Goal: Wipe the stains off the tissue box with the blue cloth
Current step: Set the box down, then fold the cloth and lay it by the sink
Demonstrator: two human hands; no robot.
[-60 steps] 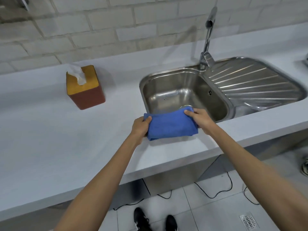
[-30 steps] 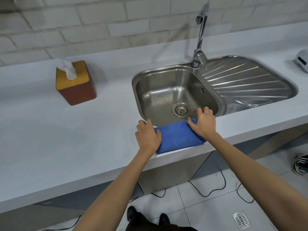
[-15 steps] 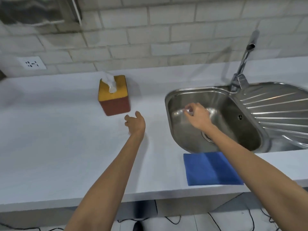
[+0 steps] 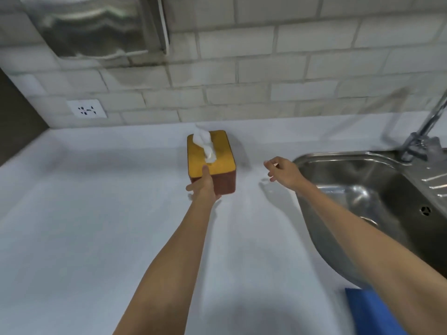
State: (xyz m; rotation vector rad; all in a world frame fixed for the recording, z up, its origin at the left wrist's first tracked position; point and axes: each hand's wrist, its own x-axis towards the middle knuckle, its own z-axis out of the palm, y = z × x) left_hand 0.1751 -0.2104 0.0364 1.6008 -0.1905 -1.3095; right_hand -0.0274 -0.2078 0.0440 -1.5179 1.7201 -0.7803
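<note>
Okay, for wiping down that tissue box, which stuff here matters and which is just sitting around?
Part of the job:
tissue box
blue cloth
left hand, at the box's near side
right hand, open, empty

Just there:
sink
faucet
wall socket
metal wall dispenser

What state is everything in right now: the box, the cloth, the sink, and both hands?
Tissue box: upright on the counter, a tissue sticking out of the top.
Left hand: on the box's near side, thumb on its top.
Right hand: open, empty, in the air beside the box.
Blue cloth: lying flat at the counter's near edge, untouched.
Sink: no dishes visible.
Tap: no water visible.
</note>
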